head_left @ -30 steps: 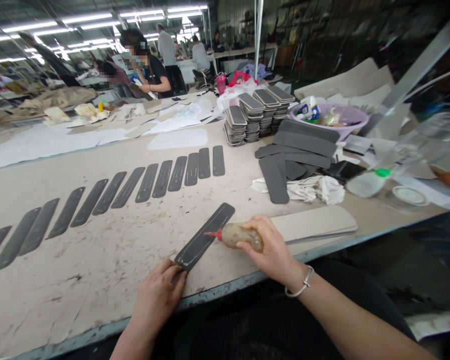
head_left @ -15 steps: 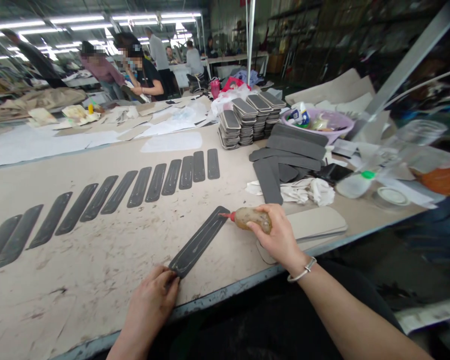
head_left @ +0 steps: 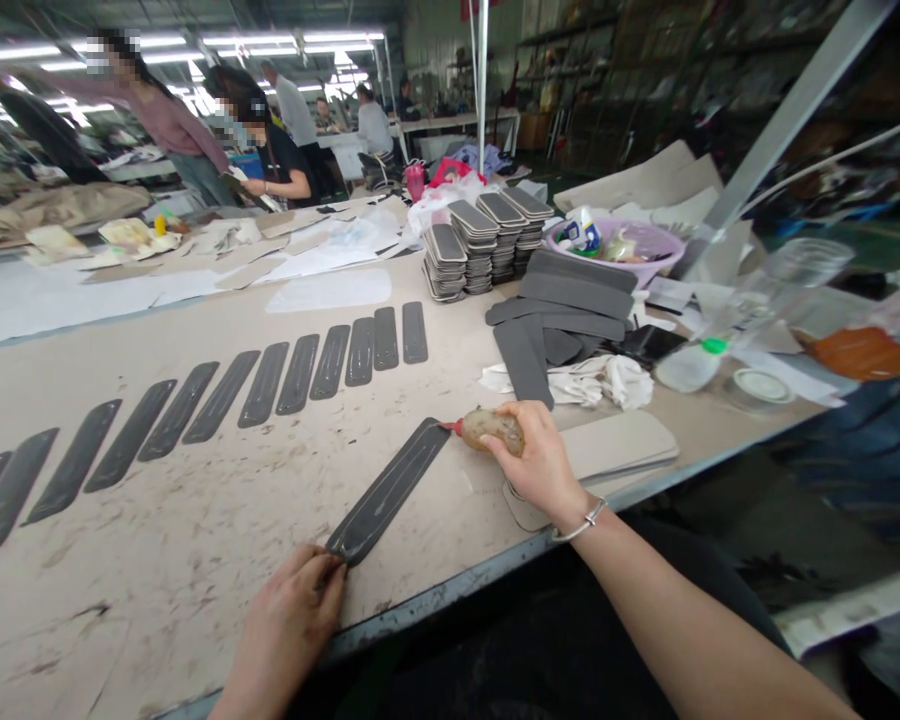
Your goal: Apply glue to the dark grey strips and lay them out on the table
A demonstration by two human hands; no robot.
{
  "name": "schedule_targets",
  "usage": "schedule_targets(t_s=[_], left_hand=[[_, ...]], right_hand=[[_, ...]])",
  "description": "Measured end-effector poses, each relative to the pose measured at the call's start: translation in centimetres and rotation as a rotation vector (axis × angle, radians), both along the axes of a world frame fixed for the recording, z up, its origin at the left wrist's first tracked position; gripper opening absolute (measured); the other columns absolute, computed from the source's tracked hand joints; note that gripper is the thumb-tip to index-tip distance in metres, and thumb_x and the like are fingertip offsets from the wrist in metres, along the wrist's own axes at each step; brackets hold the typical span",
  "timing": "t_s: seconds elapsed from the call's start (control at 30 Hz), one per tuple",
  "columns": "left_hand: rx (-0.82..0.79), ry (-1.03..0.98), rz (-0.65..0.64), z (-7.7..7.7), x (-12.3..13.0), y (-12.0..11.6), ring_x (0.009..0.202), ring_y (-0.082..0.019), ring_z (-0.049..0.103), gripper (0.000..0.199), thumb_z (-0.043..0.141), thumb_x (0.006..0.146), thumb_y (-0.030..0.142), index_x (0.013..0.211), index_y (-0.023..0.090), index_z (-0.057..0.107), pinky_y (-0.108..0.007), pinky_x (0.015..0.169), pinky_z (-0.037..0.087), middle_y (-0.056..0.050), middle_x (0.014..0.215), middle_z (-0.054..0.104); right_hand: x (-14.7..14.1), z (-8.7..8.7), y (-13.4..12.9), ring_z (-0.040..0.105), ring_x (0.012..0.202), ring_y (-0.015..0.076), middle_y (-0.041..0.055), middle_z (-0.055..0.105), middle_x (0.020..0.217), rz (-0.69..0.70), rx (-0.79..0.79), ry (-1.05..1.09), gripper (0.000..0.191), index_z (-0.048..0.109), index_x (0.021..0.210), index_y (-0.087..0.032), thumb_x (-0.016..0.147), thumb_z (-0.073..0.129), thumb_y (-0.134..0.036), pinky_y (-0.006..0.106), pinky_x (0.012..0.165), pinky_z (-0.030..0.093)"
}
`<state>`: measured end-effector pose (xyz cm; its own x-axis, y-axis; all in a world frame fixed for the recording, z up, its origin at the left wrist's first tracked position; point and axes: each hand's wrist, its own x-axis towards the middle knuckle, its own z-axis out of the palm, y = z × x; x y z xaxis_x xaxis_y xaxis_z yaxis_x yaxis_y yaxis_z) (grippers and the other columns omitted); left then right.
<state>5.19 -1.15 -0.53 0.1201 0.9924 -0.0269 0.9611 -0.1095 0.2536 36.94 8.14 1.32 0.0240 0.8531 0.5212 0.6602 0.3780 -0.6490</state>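
Stacked pieces (head_left: 480,258) and a stained worktable (head_left: 217,540) show a workshop.

Bottle (head_left: 489,431) right of single strip (head_left: 390,488); strip row (head_left: 330,362) left on table (head_left: 217,540); loose pieces (head_left: 574,290) right, before stacks (head_left: 474,255).

Bottle (head_left: 486,430)'s back end hidden by right hand (head_left: 541,465), can't tell if left hand (head_left: 292,605) pinches or presses strip (head_left: 390,490), two leftmost strips (head_left: 16,490) cut by frame edge, back shelves (head_left: 581,45) too dark.

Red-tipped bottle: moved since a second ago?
Yes. Judged against the white cloth, the red-tipped bottle moved right and farther out, its nozzle now at the far end of the dark strip.
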Motion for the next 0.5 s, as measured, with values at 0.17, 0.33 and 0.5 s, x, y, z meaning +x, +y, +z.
schedule_targets(t_s=[0.17, 0.33, 0.5], left_hand=[[0.001, 0.000, -0.010, 0.2, 0.2, 0.0, 0.073, -0.015, 0.063, 0.024, 0.042, 0.085, 0.032, 0.078, 0.022, 0.063, -0.028, 0.068, 0.049, -0.004, 0.087, 0.063], [-0.026, -0.008, -0.030, 0.2, 0.1, 0.2, 0.074, -0.015, 0.062, 0.024, 0.042, 0.087, 0.031, 0.080, 0.021, 0.063, -0.028, 0.069, 0.048, -0.004, 0.087, 0.061], [-0.017, 0.000, -0.020, 0.6, 0.5, 0.0, 0.075, -0.015, 0.059, 0.022, 0.041, 0.088, 0.027, 0.079, 0.019, 0.060, -0.028, 0.070, 0.046, -0.005, 0.086, 0.059]], right_hand=[[1.0, 0.5, -1.1, 0.051, 0.096, 0.0250, 0.0084, 0.053, 0.099, 0.006, -0.008, -0.010, 0.025, 0.050, 0.101, -0.020, 0.080, 0.063, -0.023, 0.042, 0.084, 0.045], [0.4, 1.0, -2.4, 0.052, 0.094, 0.0233, 0.0071, 0.053, 0.097, 0.067, -0.072, -0.017, 0.024, 0.051, 0.099, -0.020, 0.078, 0.064, -0.022, 0.039, 0.083, 0.046], [-1.0, 1.3, -2.9, 0.056, 0.089, 0.0219, 0.0048, 0.057, 0.096, 0.141, -0.173, 0.099, 0.027, 0.051, 0.101, -0.022, 0.078, 0.062, -0.032, 0.038, 0.079, 0.048]])
